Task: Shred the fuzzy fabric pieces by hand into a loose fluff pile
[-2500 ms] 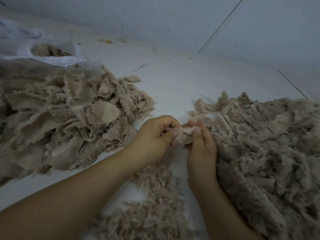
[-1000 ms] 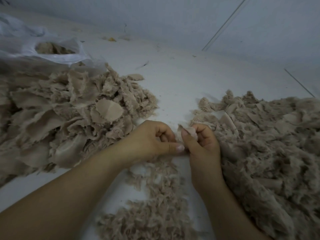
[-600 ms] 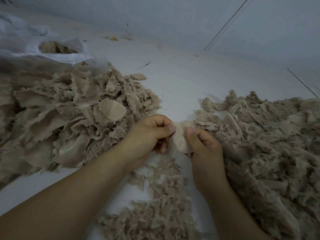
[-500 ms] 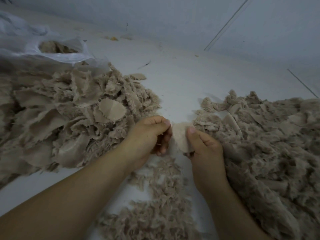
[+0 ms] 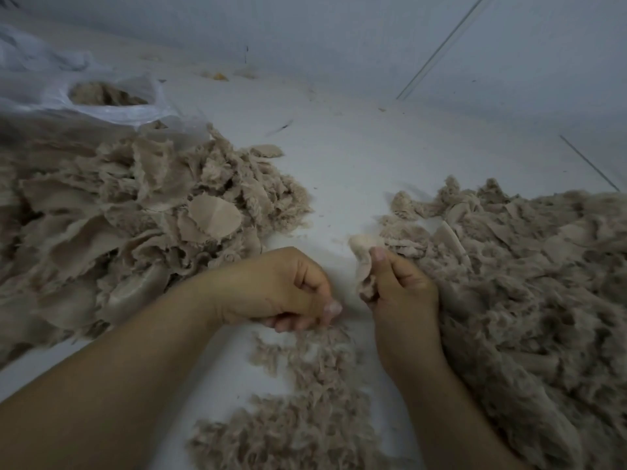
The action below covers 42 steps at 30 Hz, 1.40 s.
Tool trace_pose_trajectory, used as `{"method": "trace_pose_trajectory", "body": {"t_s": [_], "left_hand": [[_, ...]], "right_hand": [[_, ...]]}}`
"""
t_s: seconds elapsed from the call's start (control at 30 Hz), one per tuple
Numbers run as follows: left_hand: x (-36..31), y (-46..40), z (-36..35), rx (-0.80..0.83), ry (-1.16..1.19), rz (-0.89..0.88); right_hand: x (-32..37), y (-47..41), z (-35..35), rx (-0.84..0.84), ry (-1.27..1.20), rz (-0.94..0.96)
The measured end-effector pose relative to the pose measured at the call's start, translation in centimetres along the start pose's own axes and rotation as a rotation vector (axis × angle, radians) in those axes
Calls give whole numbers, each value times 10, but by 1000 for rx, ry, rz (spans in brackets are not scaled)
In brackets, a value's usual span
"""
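The right hand (image 5: 402,286) pinches a small beige fabric scrap (image 5: 363,262) between thumb and curled fingers; the scrap stands up out of the grip, its fuzzy top just past the thumb tip and its lower edge hanging at the palm. The left hand (image 5: 281,291) sits just to the left, apart from the scrap, knuckles up and fingers curled under. Its fingertips are blurred, and a thin wisp of fluff seems to trail from them, though I cannot tell whether they grip it. Directly below both hands, on the near side, lies the loose fluff pile (image 5: 305,412), stringy and pale brown. To the left spreads a heap of fuzzy fabric pieces (image 5: 118,225), several showing smooth backing. To the right a second heap of fuzzy beige pieces (image 5: 529,283) touches the right wrist. Everything rests on a white floor (image 5: 356,157). At far left a clear plastic bag (image 5: 112,106) holds more beige material, and a pale wall (image 5: 339,35) rises behind.
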<state>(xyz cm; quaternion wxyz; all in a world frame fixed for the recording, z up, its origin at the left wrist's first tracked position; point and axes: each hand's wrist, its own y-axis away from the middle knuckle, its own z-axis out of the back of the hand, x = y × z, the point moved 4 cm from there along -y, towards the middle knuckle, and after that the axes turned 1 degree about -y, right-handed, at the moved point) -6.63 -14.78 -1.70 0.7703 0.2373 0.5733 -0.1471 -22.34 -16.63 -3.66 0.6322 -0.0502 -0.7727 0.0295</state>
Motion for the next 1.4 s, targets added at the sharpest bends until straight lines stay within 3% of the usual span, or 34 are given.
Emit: {"method": "trace_pose_trajectory", "body": {"t_s": [0.13, 0.23, 0.33, 0.4, 0.5, 0.63, 0.7, 0.8, 0.87, 0.9, 0.97, 1.03, 1.2, 1.4], "left_hand": [[1, -11, 3, -385, 182, -52], [-4, -15, 5, -525, 171, -161], [0, -11, 18, -676, 236, -200], [3, -9, 20, -605, 265, -150], [5, -10, 6, -286, 89, -21], [3, -8, -3, -99, 99, -33], [-1, -8, 3, -167, 234, -122], [-13, -5, 33, -597, 612, -471], [-14, -7, 41, -727, 561, -585], [-9, -10, 38, -739, 436, -547], [2, -16, 22, -716, 164, -371], [12, -22, 8, -631, 52, -240], [12, -27, -5, -391, -214, -174], [9, -15, -4, -345, -229, -131]], "right_hand": [[2, 2, -4, 107, 59, 23], [2, 3, -4, 127, 109, 34], [-2, 0, -1, 42, 87, 24], [-3, -1, 1, 7, 37, 0], [-1, 0, -2, 75, 73, 24], [2, 2, -4, 72, 83, 17], [1, 1, -1, 11, 77, -4], [-2, -1, 2, -51, 59, -57], [-3, 0, 2, -40, 69, -58], [-2, 0, 1, -34, 78, -51], [-1, 1, 0, -37, 80, -41], [0, 0, 1, -53, 60, -27], [-1, -2, 2, -82, 24, -19], [0, 0, 3, -97, 89, 48]]}}
